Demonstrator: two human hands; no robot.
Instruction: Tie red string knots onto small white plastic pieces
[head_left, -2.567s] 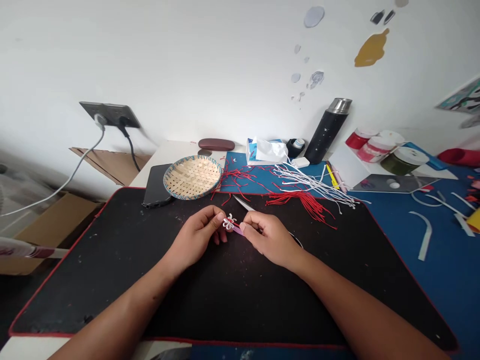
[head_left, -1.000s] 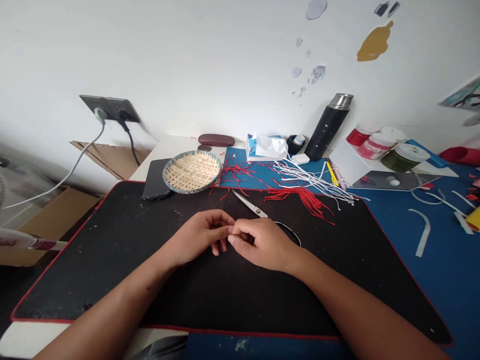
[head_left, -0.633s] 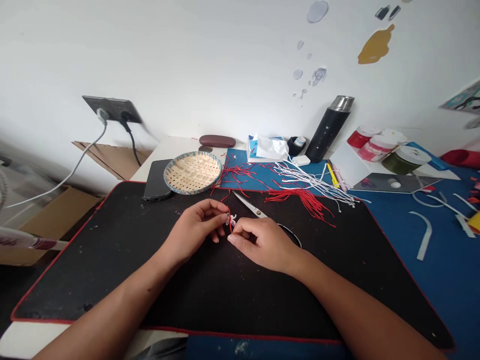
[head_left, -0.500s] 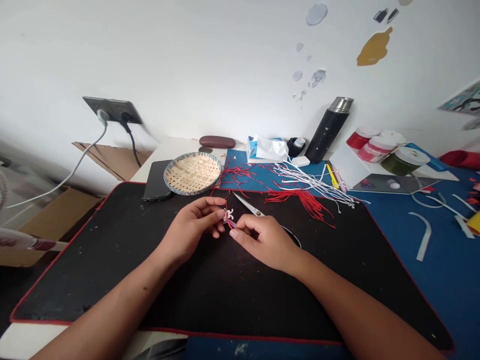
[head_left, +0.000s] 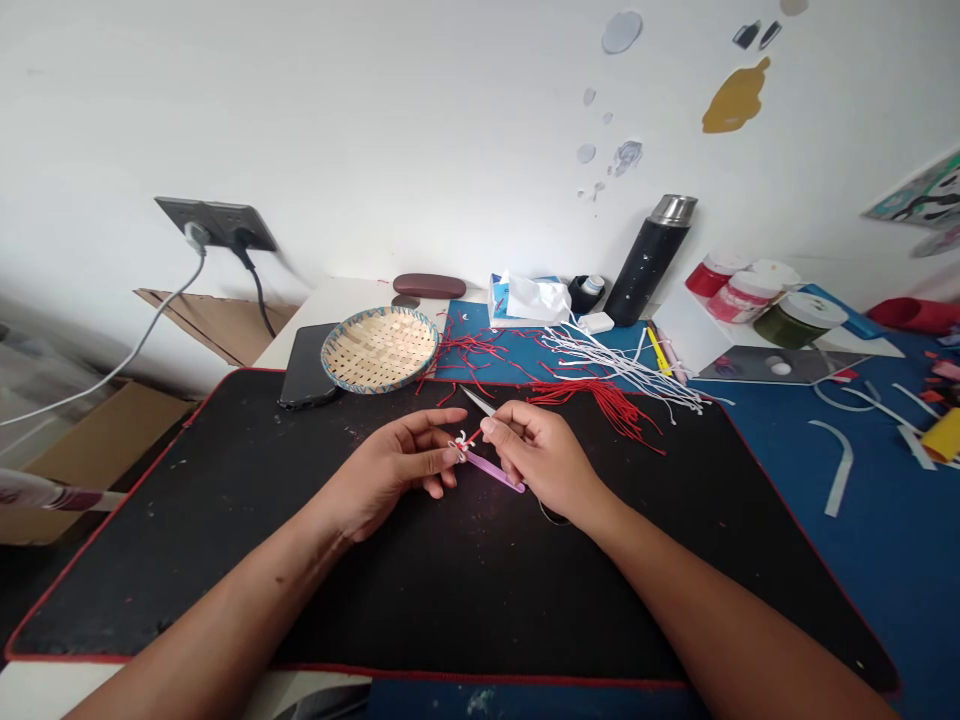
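Right hand (head_left: 544, 458) has shifted up the mat since the last frame, and a lilac plastic strip (head_left: 495, 472) now shows along its whole length beneath it. Scissors (head_left: 480, 402) are partly covered by that hand, with the blade tips showing beyond the knuckles and a black finger loop (head_left: 551, 516) below the palm.

Left hand (head_left: 382, 470): left fingers (head_left: 439, 452) lie close together, extended, tips at a small white cord knot (head_left: 459, 442), which they appear to pinch against the thumb.

Right hand: right fingers (head_left: 504, 420) curled, thumb and forefinger pressed together on a short red cord (head_left: 472, 436) rising from the knot.

Position: knot sits between the hands, over a black desk mat (head_left: 76, 570), touching the left fingertips and just beside the right ones. Red cord's long axis runs up and to the right from the knot toward the right fingertips. Strip's long axis runs down and to the right from the knot, its far end near the heel of the right hand; which hand bears it cannot be told.

Beyond the hands, on the far side of the mat: loose red cords (head_left: 607, 405), white cords (head_left: 622, 365), and a woven bamboo basket (head_left: 379, 350).
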